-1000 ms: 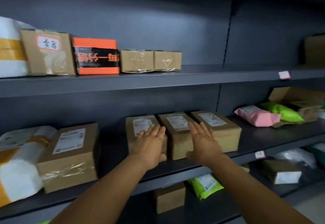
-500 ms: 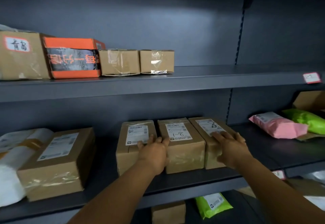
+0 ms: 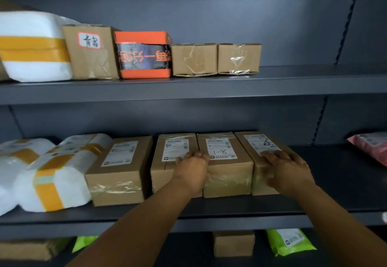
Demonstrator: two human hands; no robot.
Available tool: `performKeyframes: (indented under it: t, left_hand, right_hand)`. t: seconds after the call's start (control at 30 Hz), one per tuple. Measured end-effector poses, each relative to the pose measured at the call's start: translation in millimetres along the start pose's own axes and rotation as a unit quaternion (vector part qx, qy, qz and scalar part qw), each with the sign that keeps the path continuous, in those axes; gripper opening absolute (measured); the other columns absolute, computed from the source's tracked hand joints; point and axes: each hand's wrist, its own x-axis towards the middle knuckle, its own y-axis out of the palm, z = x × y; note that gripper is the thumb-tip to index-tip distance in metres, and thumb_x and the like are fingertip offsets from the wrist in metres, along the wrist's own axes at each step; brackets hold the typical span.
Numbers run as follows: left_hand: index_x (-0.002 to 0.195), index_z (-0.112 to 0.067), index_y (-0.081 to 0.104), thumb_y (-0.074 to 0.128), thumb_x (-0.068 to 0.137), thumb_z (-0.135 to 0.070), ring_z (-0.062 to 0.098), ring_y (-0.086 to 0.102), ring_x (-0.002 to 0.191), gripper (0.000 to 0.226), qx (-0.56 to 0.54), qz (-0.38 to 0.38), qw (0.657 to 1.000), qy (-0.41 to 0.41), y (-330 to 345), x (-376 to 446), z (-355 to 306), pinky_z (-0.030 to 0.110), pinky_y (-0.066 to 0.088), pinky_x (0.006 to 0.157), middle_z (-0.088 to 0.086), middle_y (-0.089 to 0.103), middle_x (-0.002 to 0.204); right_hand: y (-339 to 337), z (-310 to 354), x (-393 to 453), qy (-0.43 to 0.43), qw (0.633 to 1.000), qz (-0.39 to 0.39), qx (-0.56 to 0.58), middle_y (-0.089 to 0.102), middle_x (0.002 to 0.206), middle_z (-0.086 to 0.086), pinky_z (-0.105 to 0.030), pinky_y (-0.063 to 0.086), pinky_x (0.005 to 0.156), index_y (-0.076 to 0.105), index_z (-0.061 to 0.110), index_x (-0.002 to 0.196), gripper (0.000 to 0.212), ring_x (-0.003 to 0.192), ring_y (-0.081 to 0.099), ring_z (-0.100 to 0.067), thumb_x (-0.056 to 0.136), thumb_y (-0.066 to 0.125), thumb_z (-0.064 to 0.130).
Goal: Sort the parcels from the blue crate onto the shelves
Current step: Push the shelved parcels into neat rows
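A: Where are the hands?

B: Both are on the middle shelf [image 3: 335, 201], on a row of three brown boxes standing side by side and touching. The left hand [image 3: 191, 167] lies over the near top edge where the left box [image 3: 173, 162] meets the middle box [image 3: 228, 172], fingers curled down onto the tops. It presses rather than grips; nothing is lifted.

A: And the right?

B: The right hand [image 3: 288, 169] lies flat and open on the right box [image 3: 261, 157], fingers spread over the near part of its label and its near corner.

A: Any markings?

B: The middle box has "1-8" handwritten on its white label. The right one carries a scrawled "8".

A: What else is on that shelf?

B: To the left, a larger brown box [image 3: 119, 172], turned a little, just beside the row. Further left, white padded parcels [image 3: 52, 174] banded with yellow tape. At the far right edge, a pink mailer [image 3: 370, 147], well apart from the boxes.

A: Above?

B: The upper shelf [image 3: 293, 86] holds a white parcel with a yellow band [image 3: 31, 46], a brown box with a handwritten sticker [image 3: 92, 52], an orange box [image 3: 143, 55] and two small brown boxes [image 3: 215, 59]. Below, a small brown box [image 3: 233, 243] and a green mailer [image 3: 290, 241] show.
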Motion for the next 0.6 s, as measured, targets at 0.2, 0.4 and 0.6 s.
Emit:
performKeyframes:
  t: [0.2,0.4,0.6]
  left_hand:
    - [0.137,-0.015,0.041,0.055,0.094,-0.021,0.027,0.040,0.127,0.046,0.005,-0.005,1.000,0.007,1,-6,12,0.049,0.036,0.104,0.006,0.047,0.138]
    - [0.137,-0.016,0.043,0.056,0.093,-0.025,0.026,0.042,0.126,0.047,-0.002,-0.020,1.000,0.014,0,-12,24,0.047,0.037,0.104,0.005,0.048,0.138]
    - [0.138,-0.019,0.040,0.056,0.093,-0.029,0.025,0.044,0.126,0.049,-0.008,-0.026,1.000,0.013,0,-15,33,0.043,0.037,0.103,0.003,0.047,0.138]
  right_hand:
    - [-2,14,-12,0.002,1.000,-0.004,0.004,0.021,0.157,0.006,-0.044,0.025,0.115,0.015,0.042,0.150,0.083,0.143,0.020,-0.033,0.083,0.064,0.044]
    - [-3,27,-20,0.011,1.000,0.000,0.011,0.022,0.156,0.005,-0.046,0.023,0.115,0.017,0.041,0.149,0.082,0.143,0.018,-0.034,0.082,0.064,0.044]
    - [-2,38,-24,0.010,1.000,0.001,0.001,0.023,0.155,0.002,-0.050,0.021,0.115,0.014,0.039,0.150,0.086,0.141,0.019,-0.038,0.081,0.065,0.047]
